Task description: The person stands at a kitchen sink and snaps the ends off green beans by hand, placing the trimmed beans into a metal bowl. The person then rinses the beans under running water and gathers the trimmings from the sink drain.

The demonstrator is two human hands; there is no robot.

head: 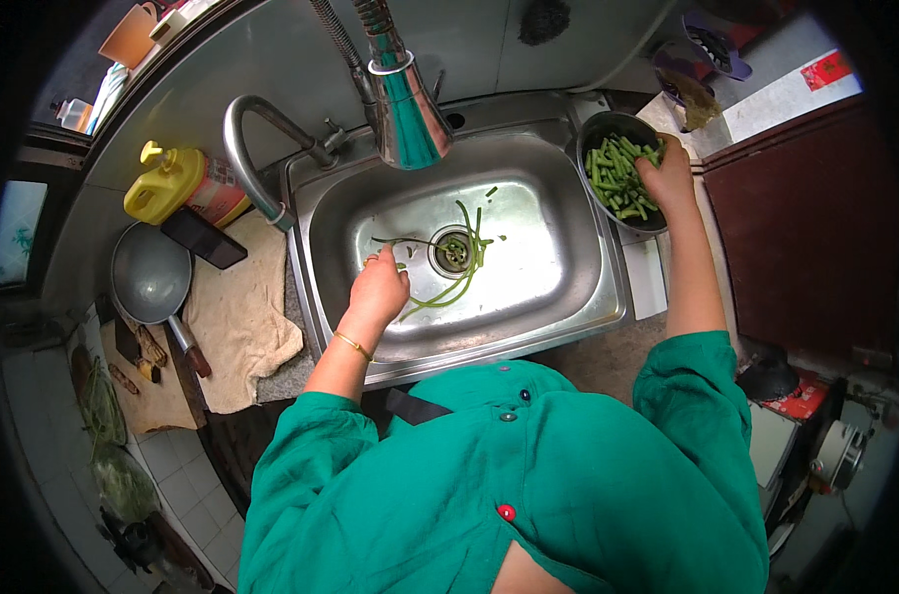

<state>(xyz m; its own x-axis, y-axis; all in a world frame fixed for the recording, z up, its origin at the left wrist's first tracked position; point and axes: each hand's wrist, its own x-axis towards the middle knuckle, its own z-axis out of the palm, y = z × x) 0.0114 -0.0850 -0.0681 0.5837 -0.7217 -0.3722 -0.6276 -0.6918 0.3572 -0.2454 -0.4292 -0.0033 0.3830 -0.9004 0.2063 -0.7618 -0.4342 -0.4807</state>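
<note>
My left hand (381, 288) reaches down into the stainless steel sink basin (560, 223), left of the drain. Its fingertips are at a thin green stem; the hand hides whether they pinch it. Long green bean pods or stems (455, 298) curve across the basin floor, and small green scraps lie in and around the drain strainer (455, 252). With my right hand (672, 178) I grip the right rim of a dark metal bowl (584, 160), thumb inside. Cut green bean pieces (618, 171) fill much of the bowl, which is at the sink's right edge.
A pull-down faucet head (414, 119) and a curved spout (241, 141) overhang the sink. On the left are a yellow jug (163, 182), a phone (204, 237), a metal ladle (152, 275), a beige cloth (234, 319) and a cutting board (152, 401) holding a knife (128, 341).
</note>
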